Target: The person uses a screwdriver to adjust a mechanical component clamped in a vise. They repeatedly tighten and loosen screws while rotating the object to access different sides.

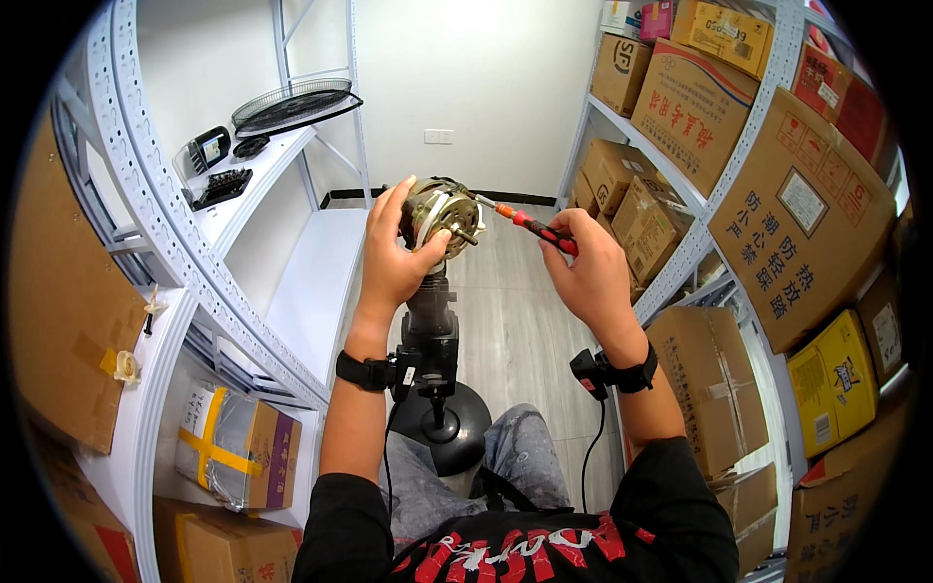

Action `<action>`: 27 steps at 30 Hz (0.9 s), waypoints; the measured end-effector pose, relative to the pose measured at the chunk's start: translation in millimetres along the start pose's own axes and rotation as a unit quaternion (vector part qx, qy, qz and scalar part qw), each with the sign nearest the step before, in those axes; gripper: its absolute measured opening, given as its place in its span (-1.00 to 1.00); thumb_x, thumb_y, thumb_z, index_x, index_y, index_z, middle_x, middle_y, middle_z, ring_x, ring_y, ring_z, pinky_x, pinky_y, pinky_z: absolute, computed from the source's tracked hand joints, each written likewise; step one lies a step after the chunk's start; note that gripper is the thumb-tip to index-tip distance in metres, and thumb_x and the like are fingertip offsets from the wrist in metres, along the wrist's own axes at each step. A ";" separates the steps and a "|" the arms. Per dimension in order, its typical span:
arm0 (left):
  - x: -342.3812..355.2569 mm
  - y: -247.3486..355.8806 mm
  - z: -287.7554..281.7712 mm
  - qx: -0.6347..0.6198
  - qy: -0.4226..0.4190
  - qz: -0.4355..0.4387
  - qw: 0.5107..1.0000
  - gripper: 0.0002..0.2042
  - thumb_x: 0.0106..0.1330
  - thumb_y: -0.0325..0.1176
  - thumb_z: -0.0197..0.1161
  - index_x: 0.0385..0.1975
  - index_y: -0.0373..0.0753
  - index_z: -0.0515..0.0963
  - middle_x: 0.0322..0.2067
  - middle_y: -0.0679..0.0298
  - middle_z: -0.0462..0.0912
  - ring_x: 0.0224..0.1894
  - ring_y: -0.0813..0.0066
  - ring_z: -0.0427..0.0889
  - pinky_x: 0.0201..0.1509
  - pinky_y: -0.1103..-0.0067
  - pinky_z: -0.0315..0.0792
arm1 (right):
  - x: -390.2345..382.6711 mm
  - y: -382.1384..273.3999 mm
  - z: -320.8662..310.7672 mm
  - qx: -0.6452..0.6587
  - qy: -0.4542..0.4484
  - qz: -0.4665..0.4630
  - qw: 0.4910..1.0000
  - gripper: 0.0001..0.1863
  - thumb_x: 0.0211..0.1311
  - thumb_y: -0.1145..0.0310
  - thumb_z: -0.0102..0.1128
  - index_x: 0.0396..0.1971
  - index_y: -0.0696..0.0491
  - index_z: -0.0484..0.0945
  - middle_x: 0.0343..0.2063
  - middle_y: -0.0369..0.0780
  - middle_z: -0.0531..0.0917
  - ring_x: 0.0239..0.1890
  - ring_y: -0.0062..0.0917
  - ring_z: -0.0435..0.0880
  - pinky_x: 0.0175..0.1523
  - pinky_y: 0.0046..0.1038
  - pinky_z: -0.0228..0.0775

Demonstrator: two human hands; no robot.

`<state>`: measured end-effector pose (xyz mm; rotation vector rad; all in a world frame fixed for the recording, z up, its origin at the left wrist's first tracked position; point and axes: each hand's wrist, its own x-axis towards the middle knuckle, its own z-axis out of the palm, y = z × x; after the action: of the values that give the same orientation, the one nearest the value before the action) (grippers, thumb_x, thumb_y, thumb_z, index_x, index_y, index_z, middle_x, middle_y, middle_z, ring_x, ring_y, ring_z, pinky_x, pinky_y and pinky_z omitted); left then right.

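A fan motor with a metal shaft sits bare at the top of a black fan stand. The stand's round black base is on the floor between my legs. My left hand wraps round the motor's left side, thumb on its front near the shaft. In my right hand is a red and black screwdriver, held by its handle and pointing left. Its tip reaches the motor's upper right edge; whether it sits in a screw is too small to tell.
On the left shelf lie a fan grille, a black housing and a tray of small dark parts. A taped box stands lower down. Cardboard boxes fill the right-hand rack. Black straps with small devices circle both wrists, trailing cables.
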<state>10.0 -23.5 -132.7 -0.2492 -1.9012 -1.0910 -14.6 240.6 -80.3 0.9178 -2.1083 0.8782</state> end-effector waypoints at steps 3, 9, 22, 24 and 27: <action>0.2 -0.1 0.5 -0.016 -0.003 -0.021 1.000 -0.25 0.09 -0.22 0.48 0.35 -0.26 0.41 0.22 0.06 0.49 0.22 0.13 0.51 0.31 0.31 0.44 | -0.5 1.1 0.4 0.001 0.014 -0.011 1.000 -0.76 0.19 0.47 0.38 -0.20 0.13 0.51 -0.32 -0.12 0.65 -0.40 -0.27 0.67 -0.30 -0.30 0.50; 0.3 1.0 -0.2 -0.018 -0.002 -0.020 1.000 -0.25 0.09 -0.22 0.48 0.35 -0.27 0.41 0.22 0.06 0.49 0.22 0.14 0.51 0.32 0.32 0.44 | -0.1 0.4 -2.1 0.006 0.030 -0.003 1.000 -0.80 0.21 0.43 0.37 -0.19 0.13 0.62 -0.36 -0.14 0.62 -0.41 -0.30 0.66 -0.29 -0.33 0.49; 0.3 0.2 -0.9 -0.016 -0.005 -0.016 1.000 -0.25 0.10 -0.20 0.48 0.35 -0.28 0.41 0.22 0.06 0.48 0.22 0.14 0.51 0.32 0.32 0.44 | 2.1 -3.3 -5.5 0.054 0.024 0.019 0.998 -0.85 0.29 0.45 0.32 -0.24 0.22 0.65 -0.34 -0.13 0.58 -0.33 -0.31 0.65 -0.24 -0.34 0.49; 0.4 0.0 -0.7 -0.020 -0.004 -0.015 1.000 -0.24 0.10 -0.20 0.48 0.35 -0.28 0.41 0.22 0.05 0.48 0.23 0.14 0.51 0.32 0.32 0.44 | 3.2 -4.0 -4.4 0.054 0.030 0.004 0.998 -0.87 0.29 0.47 0.32 -0.25 0.21 0.64 -0.33 -0.13 0.57 -0.33 -0.30 0.64 -0.23 -0.33 0.48; 0.0 0.6 -0.4 -0.018 -0.003 -0.009 1.000 -0.26 0.12 -0.23 0.45 0.35 -0.29 0.40 0.20 0.08 0.48 0.20 0.21 0.52 0.28 0.37 0.44 | 2.7 -1.3 -1.0 0.029 0.031 -0.001 0.999 -0.87 0.28 0.47 0.34 -0.26 0.21 0.64 -0.34 -0.14 0.56 -0.33 -0.28 0.61 -0.23 -0.31 0.46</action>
<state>10.6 -23.4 -132.3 -0.2559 -1.8937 -1.1381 -14.7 239.7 -77.2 0.9102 -2.0389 0.9588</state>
